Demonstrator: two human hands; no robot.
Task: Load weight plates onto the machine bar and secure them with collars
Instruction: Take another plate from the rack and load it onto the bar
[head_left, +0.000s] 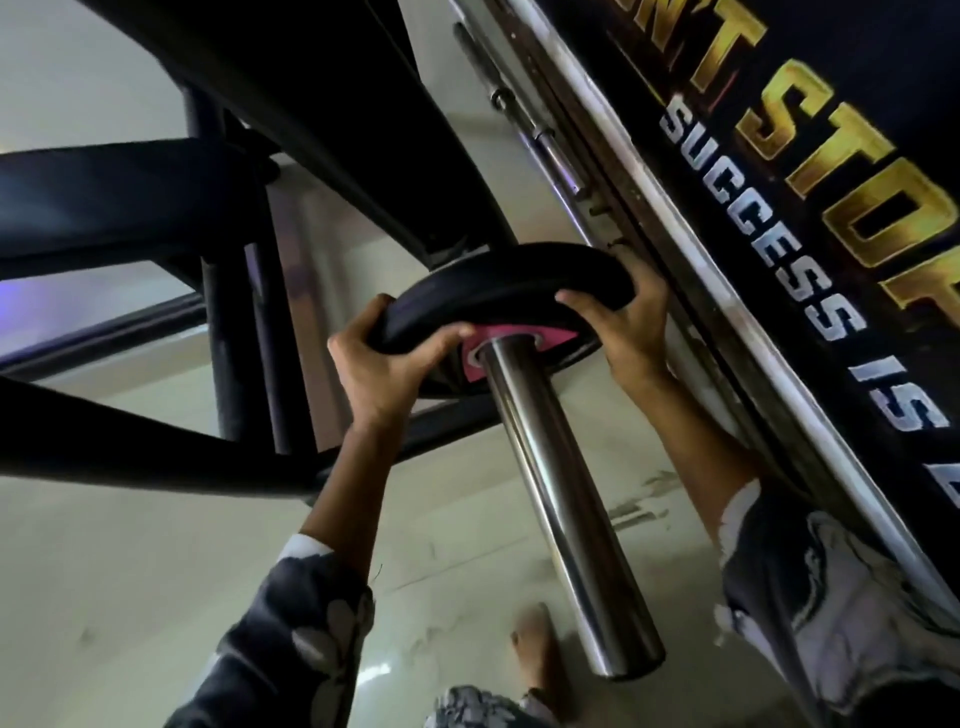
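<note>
A black weight plate (511, 283) with a pink hub label sits on the chrome machine bar (558, 499), which runs through its centre hole toward me. My left hand (382, 366) grips the plate's left rim. Its right rim is held by my right hand (628, 325). The plate sits far up the bar, near the black machine frame (156, 202). I see no collar.
A wall banner (810, 208) with gold and white lettering runs close along the right side. A loose barbell (540, 135) leans against the wall behind the plate. Black frame tubes cross the left. A bare foot (535, 649) stands on the pale tiled floor below the bar's end.
</note>
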